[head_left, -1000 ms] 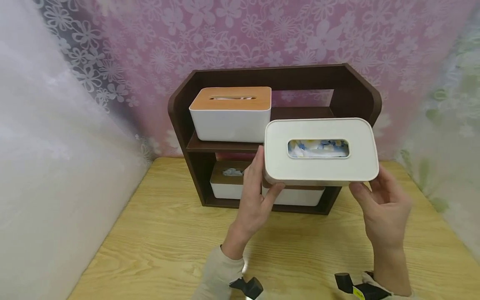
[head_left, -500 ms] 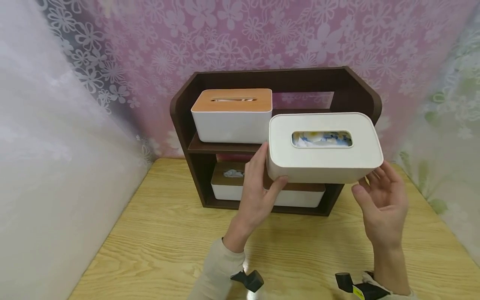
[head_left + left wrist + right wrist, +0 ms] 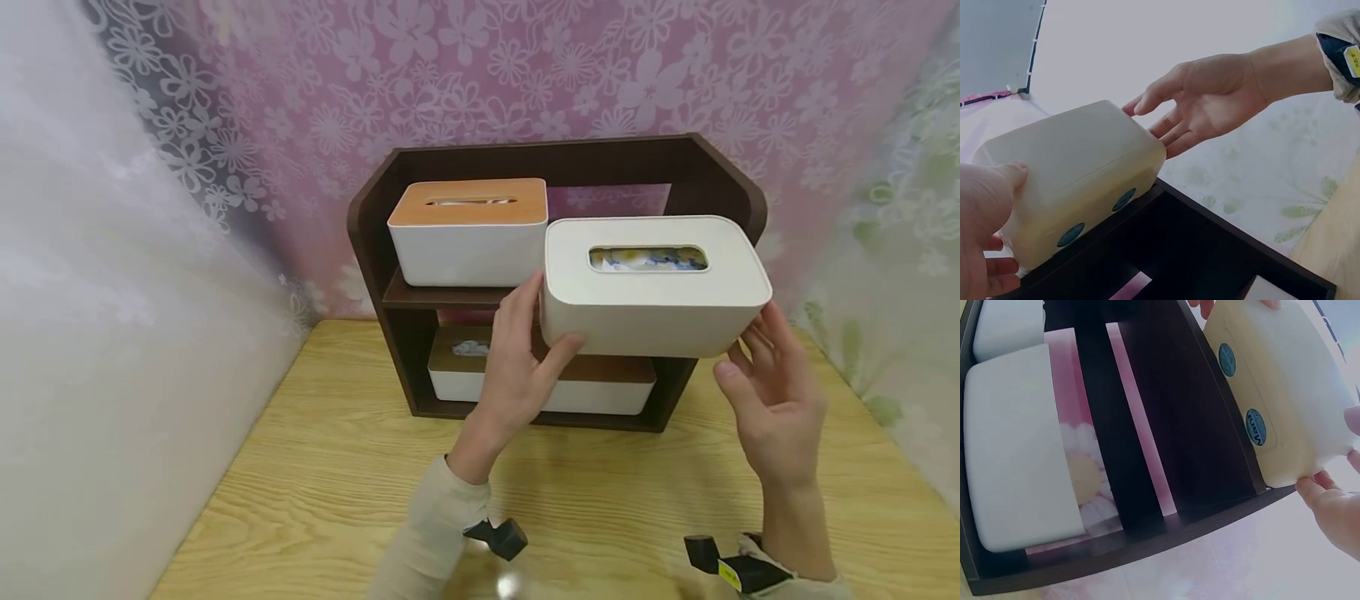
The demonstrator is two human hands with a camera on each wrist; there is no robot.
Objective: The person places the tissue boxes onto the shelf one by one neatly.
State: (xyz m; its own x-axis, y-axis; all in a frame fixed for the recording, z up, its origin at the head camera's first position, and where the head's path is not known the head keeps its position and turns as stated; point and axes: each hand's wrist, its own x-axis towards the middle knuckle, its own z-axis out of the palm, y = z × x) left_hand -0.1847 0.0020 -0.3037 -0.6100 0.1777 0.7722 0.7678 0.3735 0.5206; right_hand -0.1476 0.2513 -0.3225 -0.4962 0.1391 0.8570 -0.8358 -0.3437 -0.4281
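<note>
A white tissue box (image 3: 652,327) is held up in front of the shelf's upper right side, with a blue-patterned packet showing through its slot. My left hand (image 3: 517,371) grips its left end, thumb on the front and fingers along the side. At the other end, the fingers of my right hand (image 3: 780,408) touch the box's side, fairly straight, while the thumb stands apart from it. Dark oval stickers mark the underside of the tissue box (image 3: 1085,144) in the left wrist view. The right wrist view shows the tissue box (image 3: 1285,381) beside the shelf board.
A dark brown two-tier shelf (image 3: 555,158) stands on the wood-grain table (image 3: 330,483) against flowered cloth. A wooden-lidded tissue box (image 3: 468,254) sits at its upper left. Lower down are a small lidded box (image 3: 453,385) and another lidded box (image 3: 600,396), partly covered.
The held tissue box has risen a little and shifted right, and its top has tilted back so more of its front shows. My right thumb has come away from it.
</note>
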